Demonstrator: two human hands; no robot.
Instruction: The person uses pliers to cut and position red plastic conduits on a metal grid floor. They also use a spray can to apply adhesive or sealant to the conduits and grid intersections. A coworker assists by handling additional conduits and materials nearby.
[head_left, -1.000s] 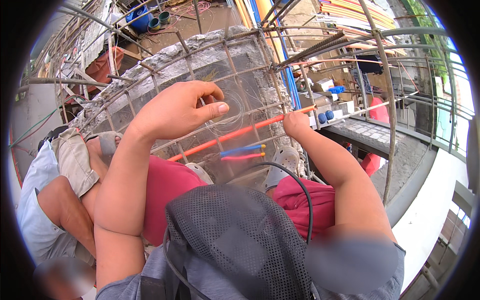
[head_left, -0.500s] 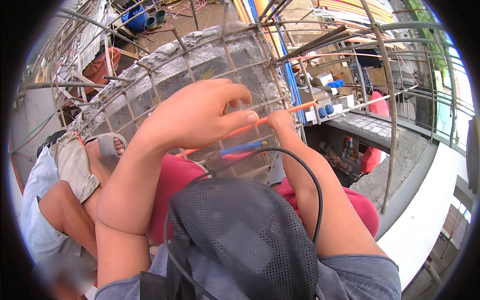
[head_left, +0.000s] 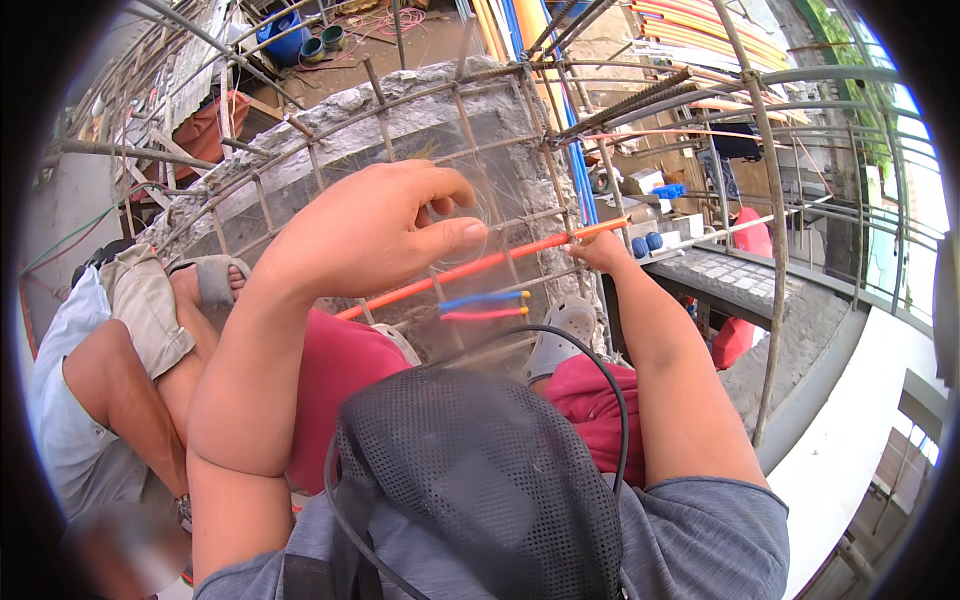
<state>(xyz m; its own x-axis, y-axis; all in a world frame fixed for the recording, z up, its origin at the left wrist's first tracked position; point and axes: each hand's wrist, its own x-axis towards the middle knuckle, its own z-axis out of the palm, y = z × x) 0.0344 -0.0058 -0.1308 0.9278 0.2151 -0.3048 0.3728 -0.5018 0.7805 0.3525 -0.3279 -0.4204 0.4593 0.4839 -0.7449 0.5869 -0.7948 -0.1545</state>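
Note:
A thin orange pipe slants across in front of me, rising from beside my left thigh to the right. My right hand is closed on it near its far right end, fingers pinching at the pipe. Above the pipe's left part hangs my left hand, with its fingers half curled and the thumb apart from them. Faint clear strands show beside its fingertips; whether it touches them I cannot make out. Under the pipe, between my legs, lie a short blue stick and a pink stick, both with yellow ends.
A grid of steel bars crosses rough concrete ahead. A black mesh bag and a black cable fill the near middle. Close at left sits another person. A wooden pole and a white ledge stand at right.
My right hand has shifted right along the pipe and slightly down. The left hand has drifted a little left. More of the orange pipe now shows between the hands.

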